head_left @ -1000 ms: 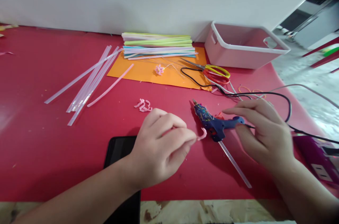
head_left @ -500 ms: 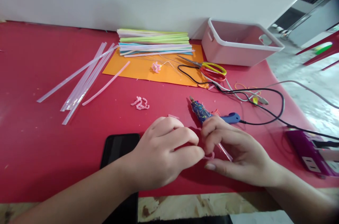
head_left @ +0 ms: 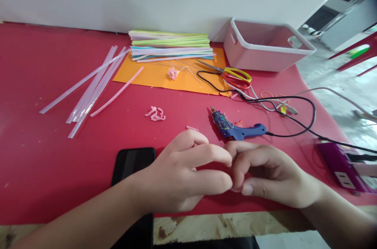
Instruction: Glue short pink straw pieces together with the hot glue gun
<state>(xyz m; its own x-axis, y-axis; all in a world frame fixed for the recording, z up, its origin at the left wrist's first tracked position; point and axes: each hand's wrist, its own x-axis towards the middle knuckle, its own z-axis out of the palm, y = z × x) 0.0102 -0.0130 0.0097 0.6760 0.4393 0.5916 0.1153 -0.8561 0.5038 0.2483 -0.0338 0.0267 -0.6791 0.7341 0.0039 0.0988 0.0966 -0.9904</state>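
Note:
My left hand (head_left: 188, 172) and my right hand (head_left: 271, 174) meet over the front of the red table, fingertips almost touching. A small pink straw piece (head_left: 235, 190) shows between them, mostly hidden by the fingers. The left thumb and forefinger pinch towards it from one side. On the other side my right hand's fingers are curled around it, thumb close by. Just behind the right hand lies a blue glue gun (head_left: 235, 129). Left of it are a short pink offcut (head_left: 192, 128) and a small pile of curled pink pieces (head_left: 155, 114).
A black phone (head_left: 132, 162) lies beside my left forearm. Long translucent pink straws (head_left: 91, 88) rest at left. An orange sheet (head_left: 141, 80) carries coloured straws (head_left: 173, 46), a pink flower (head_left: 172, 73) and scissors (head_left: 235, 76). A pink bin (head_left: 256, 56), cables and a purple power strip (head_left: 343, 170) are at right.
Both hands have shifted slightly right, and the right hand has dropped clear of the glue gun. The translucent strip that stuck out by the right palm no longer shows.

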